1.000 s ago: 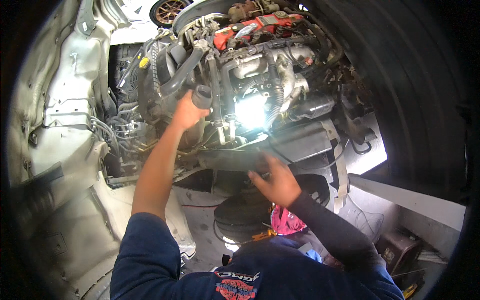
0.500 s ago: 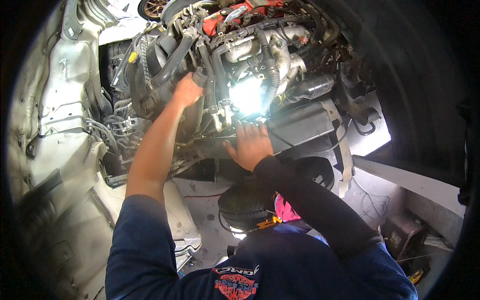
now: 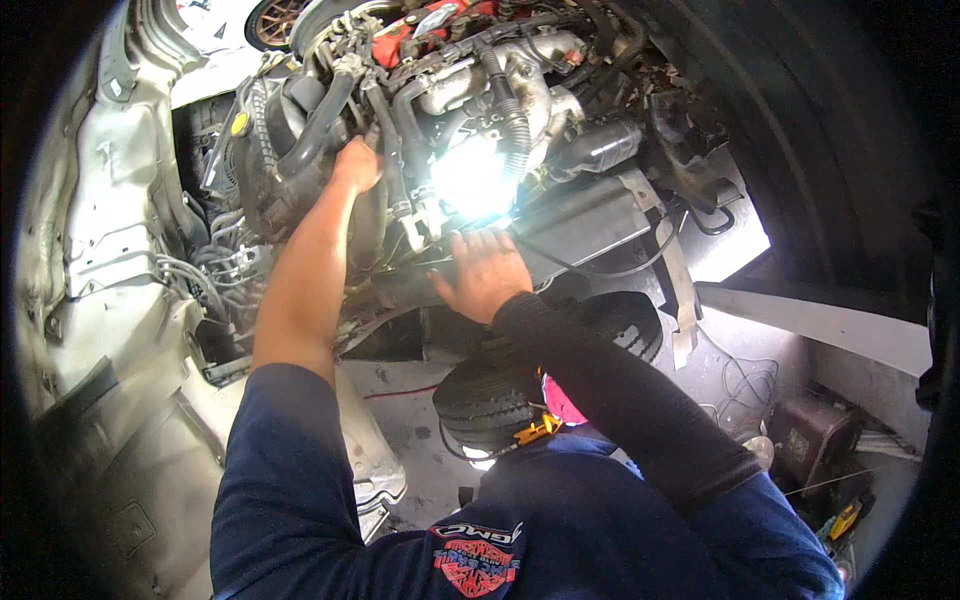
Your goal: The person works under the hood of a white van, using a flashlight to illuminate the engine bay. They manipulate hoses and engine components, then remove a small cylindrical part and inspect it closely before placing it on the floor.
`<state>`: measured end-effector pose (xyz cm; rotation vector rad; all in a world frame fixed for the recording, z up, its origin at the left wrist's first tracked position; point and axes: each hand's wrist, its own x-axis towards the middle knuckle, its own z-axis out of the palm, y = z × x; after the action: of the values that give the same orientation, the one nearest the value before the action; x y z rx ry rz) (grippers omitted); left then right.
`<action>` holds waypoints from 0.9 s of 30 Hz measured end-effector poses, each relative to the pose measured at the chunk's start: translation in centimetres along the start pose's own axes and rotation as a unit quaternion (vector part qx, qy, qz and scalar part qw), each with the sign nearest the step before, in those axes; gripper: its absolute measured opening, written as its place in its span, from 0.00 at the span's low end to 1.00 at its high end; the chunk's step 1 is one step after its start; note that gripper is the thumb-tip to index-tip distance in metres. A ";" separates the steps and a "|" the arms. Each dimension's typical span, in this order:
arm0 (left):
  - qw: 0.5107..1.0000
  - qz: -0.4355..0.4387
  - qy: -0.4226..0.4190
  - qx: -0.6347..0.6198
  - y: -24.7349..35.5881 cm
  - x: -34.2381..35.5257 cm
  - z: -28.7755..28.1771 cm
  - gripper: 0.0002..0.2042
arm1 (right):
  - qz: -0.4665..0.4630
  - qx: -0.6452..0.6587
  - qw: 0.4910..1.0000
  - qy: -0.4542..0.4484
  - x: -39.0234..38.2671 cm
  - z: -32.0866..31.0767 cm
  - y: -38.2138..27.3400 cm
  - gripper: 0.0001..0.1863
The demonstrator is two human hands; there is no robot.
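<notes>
My left hand (image 3: 357, 166) reaches in among the engine's pipes, its fingers curled round the upper end of a thick black hose (image 3: 370, 215); the fingertips are partly hidden. My right hand (image 3: 485, 272) lies flat, fingers stretched out, at the edge of a long grey metal panel (image 3: 585, 228). Just beyond its fingertips, a very bright work light (image 3: 472, 182) washes out the parts around it. The engine (image 3: 535, 95) has silver intake pipes, a ribbed black hose (image 3: 510, 120) and a red cover (image 3: 395, 42).
Pale bodywork (image 3: 110, 290) runs down the left side. Below my right arm stand black tyres (image 3: 480, 400), with an orange clamp (image 3: 538, 430) beside them. A dark box (image 3: 815, 440) and a looped cable (image 3: 750, 380) are at the lower right.
The view has shifted, so the engine appears further left. My left hand has tipped further in among the pipes, and the hose end it showed is now mostly hidden. My right hand stays by the panel.
</notes>
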<state>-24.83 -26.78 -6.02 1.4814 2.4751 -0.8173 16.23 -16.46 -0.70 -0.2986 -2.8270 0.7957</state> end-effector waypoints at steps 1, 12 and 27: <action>1.000 0.021 -0.005 0.015 0.0 0.2 0.1 0.20 | 0.001 -0.001 1.000 0.009 0.0 0.0 0.0 0.34; 0.868 -0.014 0.120 -0.481 4.3 -5.3 -3.2 0.29 | -0.013 0.053 0.998 0.020 -0.1 -0.4 1.0 0.28; 0.823 -0.156 -0.013 -0.546 6.6 -6.5 -7.0 0.16 | -0.025 0.071 0.995 0.072 -0.5 0.3 1.8 0.26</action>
<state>-14.84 -25.74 -0.09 0.6243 2.3979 0.5539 16.88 -15.19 -1.93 -0.2516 -2.6183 0.9212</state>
